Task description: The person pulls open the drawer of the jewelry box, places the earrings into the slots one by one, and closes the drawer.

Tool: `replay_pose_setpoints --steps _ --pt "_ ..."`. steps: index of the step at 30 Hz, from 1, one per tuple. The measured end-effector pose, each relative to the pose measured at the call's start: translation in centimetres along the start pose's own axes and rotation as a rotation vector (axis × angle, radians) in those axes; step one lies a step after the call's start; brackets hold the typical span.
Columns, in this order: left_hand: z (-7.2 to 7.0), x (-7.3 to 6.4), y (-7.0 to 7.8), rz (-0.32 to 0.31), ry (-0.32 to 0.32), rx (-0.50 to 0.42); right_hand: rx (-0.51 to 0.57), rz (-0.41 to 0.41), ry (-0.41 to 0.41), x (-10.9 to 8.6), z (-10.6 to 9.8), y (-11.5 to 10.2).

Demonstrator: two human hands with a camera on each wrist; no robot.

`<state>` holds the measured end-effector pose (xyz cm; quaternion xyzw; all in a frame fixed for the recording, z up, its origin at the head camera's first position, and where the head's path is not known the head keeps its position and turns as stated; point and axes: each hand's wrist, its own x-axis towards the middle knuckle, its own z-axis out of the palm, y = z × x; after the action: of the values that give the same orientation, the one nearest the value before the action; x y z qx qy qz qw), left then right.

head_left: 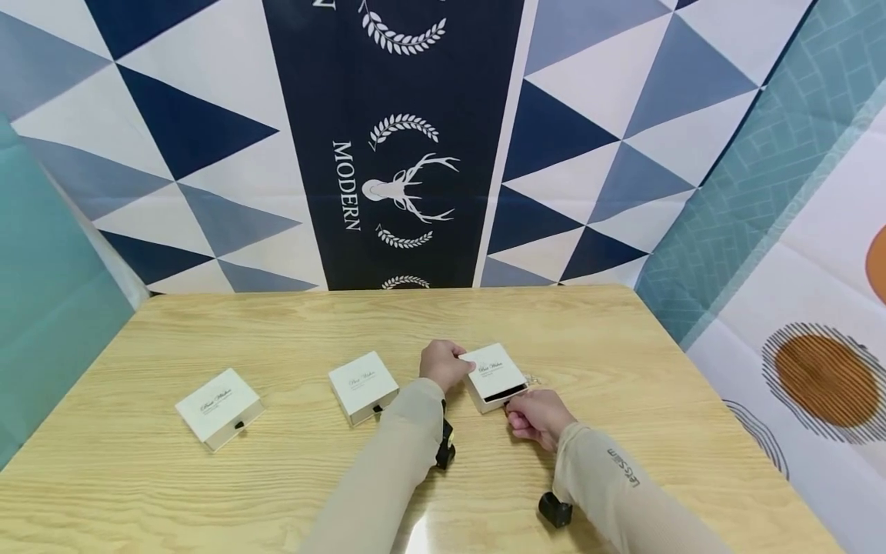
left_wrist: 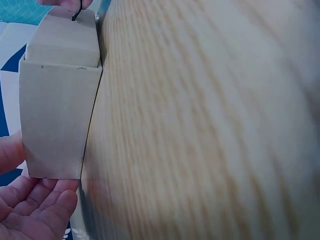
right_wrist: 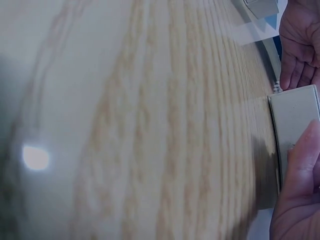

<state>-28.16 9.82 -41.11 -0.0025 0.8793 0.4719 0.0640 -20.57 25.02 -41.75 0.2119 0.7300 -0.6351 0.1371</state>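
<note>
A white drawer-style gift box with "Best Wishes" lettering lies on the table under both hands. Its inner drawer stands partly pulled out of the sleeve, and a dark strip of the inside shows in the head view. My left hand holds the sleeve at its far left end, thumb on the top and fingers against the end face. At the drawer's front, my right hand pinches the black ribbon tab. Most of the drawer's inside is hidden by the sleeve.
Two similar white boxes with black tabs, a middle box and a left box, lie on the wooden table. A small silvery item shows beside the held box. Patterned cloth hangs behind the table.
</note>
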Motion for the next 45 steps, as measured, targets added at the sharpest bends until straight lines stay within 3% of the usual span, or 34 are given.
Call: replay_pose_setpoints --steps 32,45 --pt "0.0 -0.7 0.0 -0.014 0.001 -0.011 0.017 -0.004 0.021 -1.0 0.2 0.8" --pt "0.2 -0.3 -0.2 -0.031 0.001 -0.031 0.028 -0.006 0.048 -1.1 0.4 1.0"
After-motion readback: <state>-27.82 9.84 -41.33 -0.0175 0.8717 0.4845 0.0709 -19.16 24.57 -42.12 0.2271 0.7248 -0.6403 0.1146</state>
